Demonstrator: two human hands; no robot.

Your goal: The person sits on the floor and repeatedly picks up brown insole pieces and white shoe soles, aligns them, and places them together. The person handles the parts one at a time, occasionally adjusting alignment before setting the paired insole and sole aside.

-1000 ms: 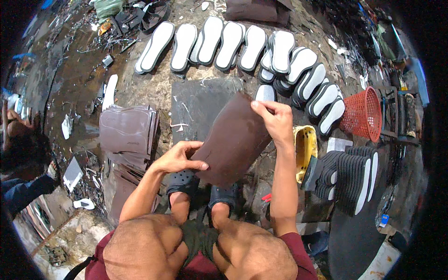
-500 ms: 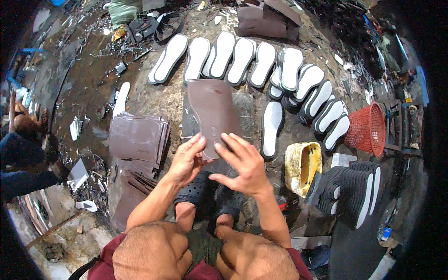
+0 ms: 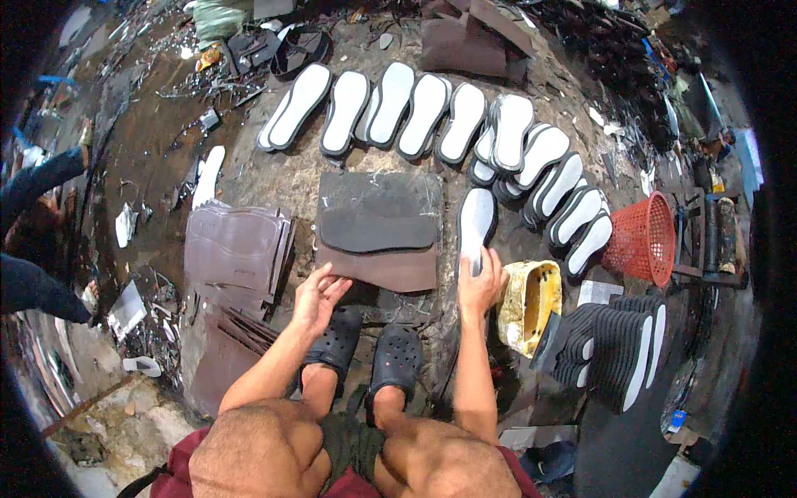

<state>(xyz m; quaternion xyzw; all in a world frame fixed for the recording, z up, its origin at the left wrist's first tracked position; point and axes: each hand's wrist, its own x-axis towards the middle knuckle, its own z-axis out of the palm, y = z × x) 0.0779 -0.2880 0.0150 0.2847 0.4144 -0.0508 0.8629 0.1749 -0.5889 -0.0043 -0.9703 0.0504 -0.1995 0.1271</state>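
A brown sheet (image 3: 388,271) lies on the dark square board (image 3: 378,189) in front of my feet. Across the board, along the sheet's far edge, is a flat dark sole-shaped piece (image 3: 378,233). My left hand (image 3: 314,300) is beside the sheet's near left corner, fingers apart and holding nothing. To the right, my right hand (image 3: 480,286) has its fingers and thumb around the near end of a white-topped, dark-edged shoe sole (image 3: 476,222). That sole still lies on the ground, its near tip partly hidden by my fingers.
White-topped soles (image 3: 388,104) curve around the far side and right. Brown sheets (image 3: 232,253) are piled at left. A yellow-stained container (image 3: 515,311), a red plastic basket (image 3: 643,241) and stacked dark soles (image 3: 618,357) stand at right. A person's legs (image 3: 41,286) show at far left.
The brown sheet has gone from my hands onto the board, where the dark sole-shaped piece now shows. My right hand has moved right to the white-topped sole; my left has moved slightly left.
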